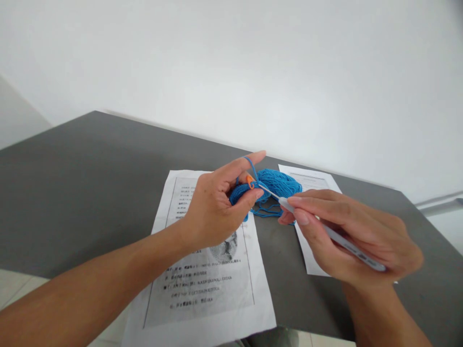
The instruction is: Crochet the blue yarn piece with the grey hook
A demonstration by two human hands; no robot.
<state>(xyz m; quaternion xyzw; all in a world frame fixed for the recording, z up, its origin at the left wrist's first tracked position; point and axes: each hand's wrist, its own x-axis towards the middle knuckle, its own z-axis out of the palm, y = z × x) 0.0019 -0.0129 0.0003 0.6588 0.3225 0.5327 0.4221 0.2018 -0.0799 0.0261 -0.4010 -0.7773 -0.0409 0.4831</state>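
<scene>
Grey table [90, 193] against a white wall [231, 72], blue yarn work in hand.
Left hand [219, 207] pinches the small blue piece [236, 193] by its orange clip [249, 180], yarn looped over the index finger; right hand [350, 236] grips a pale-handled hook [350, 246], its tip at the piece, just before a blue skein [280, 183], between two printed sheets [202, 313].
</scene>
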